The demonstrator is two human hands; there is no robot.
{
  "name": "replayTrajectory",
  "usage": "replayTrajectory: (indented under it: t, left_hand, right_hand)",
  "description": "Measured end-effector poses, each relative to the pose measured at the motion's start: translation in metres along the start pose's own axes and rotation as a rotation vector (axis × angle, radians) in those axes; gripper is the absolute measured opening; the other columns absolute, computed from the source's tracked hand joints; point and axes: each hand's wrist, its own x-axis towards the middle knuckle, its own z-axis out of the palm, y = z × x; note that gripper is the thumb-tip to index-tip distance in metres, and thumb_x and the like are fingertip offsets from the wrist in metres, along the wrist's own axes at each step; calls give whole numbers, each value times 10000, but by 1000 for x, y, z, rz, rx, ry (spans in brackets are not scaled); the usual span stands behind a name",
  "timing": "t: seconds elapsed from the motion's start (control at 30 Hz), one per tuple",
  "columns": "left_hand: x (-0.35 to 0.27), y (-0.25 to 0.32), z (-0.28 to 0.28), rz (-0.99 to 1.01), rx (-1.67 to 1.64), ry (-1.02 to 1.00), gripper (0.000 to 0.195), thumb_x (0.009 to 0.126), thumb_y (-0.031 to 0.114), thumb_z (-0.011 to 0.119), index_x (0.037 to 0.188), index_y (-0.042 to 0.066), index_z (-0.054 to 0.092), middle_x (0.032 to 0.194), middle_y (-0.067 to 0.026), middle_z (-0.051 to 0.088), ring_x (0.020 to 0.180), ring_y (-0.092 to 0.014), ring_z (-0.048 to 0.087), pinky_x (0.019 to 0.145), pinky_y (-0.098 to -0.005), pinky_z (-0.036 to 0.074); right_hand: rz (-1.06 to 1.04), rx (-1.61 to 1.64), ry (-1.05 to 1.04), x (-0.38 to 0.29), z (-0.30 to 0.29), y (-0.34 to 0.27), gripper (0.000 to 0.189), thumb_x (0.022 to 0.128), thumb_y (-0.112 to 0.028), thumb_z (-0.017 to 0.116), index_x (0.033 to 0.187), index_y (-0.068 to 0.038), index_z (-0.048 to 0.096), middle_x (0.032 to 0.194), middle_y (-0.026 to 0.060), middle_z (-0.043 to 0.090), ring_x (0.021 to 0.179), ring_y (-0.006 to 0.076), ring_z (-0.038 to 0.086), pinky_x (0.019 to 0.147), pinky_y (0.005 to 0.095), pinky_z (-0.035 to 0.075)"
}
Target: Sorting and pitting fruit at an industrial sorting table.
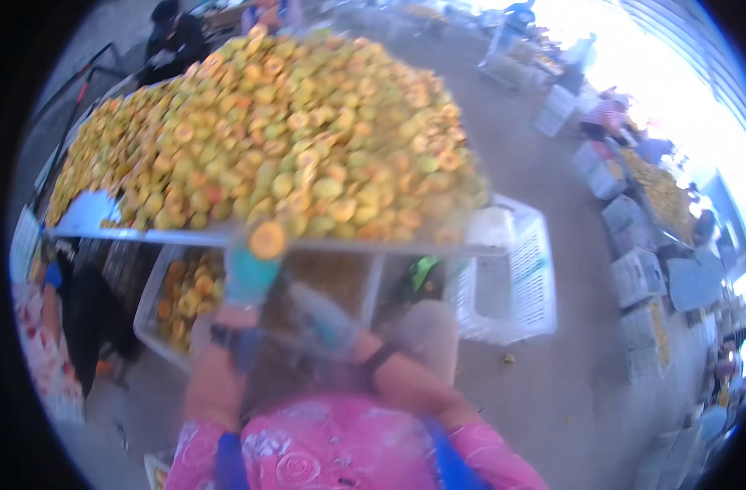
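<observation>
A large heap of halved yellow-green stone fruit (312, 141) covers the table in front of me. My left hand (250, 272), in a teal glove, is at the table's metal edge (164, 236), holding a fruit half (267, 240) with its orange cut face up. My right hand (327, 321), in a grey and teal glove, is lower and to the right, over my lap; it is blurred, and I cannot tell whether it holds anything. Beneath the table edge, a crate (146, 312) contains fruit halves (192, 294).
An openwork white plastic crate (532, 275) stands at the table's right corner. Someone in a floral garment (39, 355) is close at the left; a person in dark clothes (174, 43) is behind the heap. Crates (636, 278) line another fruit-covered table (661, 190) at the right.
</observation>
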Motion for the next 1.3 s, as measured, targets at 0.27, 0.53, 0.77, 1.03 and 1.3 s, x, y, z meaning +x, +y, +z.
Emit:
replayTrajectory:
  t: [0.27, 0.53, 0.77, 1.03, 1.3]
  left_hand:
    - [-38, -1, 13, -87, 18, -124, 315, 920, 112, 587, 1211, 1, 539, 1063, -106, 635, 955, -208, 638, 833, -357, 553]
    - [-60, 0, 21, -86, -85, -168, 283, 973, 166, 551, 1204, 2, 547, 1063, -88, 651, 963, -155, 625, 855, -306, 518]
    - [-60, 2, 37, -233, -706, -40, 266, 955, 159, 588, 1185, 28, 561, 1016, -68, 636, 968, -173, 606, 880, -318, 509]
    - [-61, -12, 43, -599, -976, 43, 340, 996, 286, 485, 1222, 36, 534, 1066, -72, 628, 962, -199, 619, 853, -326, 518]
    - [-57, 34, 18, -606, -736, -49, 489, 941, 528, 515, 891, 47, 586, 829, -109, 632, 718, -214, 621, 683, -352, 549]
  right_hand:
    - [-225, -645, 158, -27, 6, -30, 267, 987, -389, 473, 967, -125, 508, 625, -23, 449, 417, 73, 380, 342, 233, 302]
    - [-261, -847, 256, -30, 18, -21, 275, 998, -345, 474, 1030, -88, 566, 744, -11, 528, 589, 67, 457, 517, 220, 391]
    - [-201, -892, 269, -28, 23, -27, 304, 999, -344, 466, 1034, -61, 570, 804, 5, 538, 705, 98, 489, 631, 266, 430]
    - [-850, -2191, 49, 10, -57, -2, 305, 1018, -220, 380, 1084, 4, 575, 928, 194, 606, 828, 318, 584, 736, 395, 487]
    - [-177, -1074, 19, -24, -5, -8, 487, 1001, -437, 419, 1212, -11, 525, 960, 112, 615, 839, 173, 585, 716, 326, 490]
